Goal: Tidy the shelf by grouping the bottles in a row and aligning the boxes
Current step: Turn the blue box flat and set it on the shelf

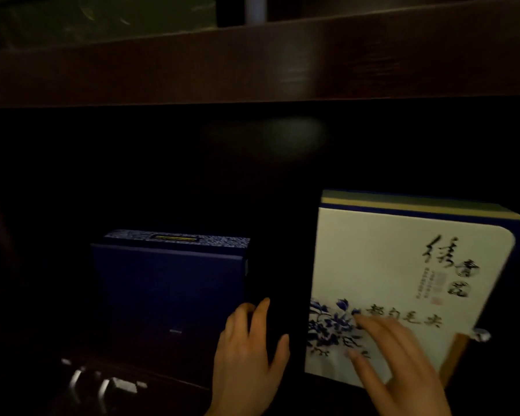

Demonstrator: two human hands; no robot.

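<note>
ok so the big gift box (403,259) is cream-white with blue painted flowers, black brush lettering and a navy edge with a gold stripe, the smaller box (168,283) is deep navy with a speckled top, and the shelf board (252,64) is dark brown.

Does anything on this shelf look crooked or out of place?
The white box on the right looks tilted, its top edge sloping down rightward, and stands nearer the front than the blue box on the left, so they are out of line. The right hand lies flat on it; the left hand grips something dark between them.
</note>
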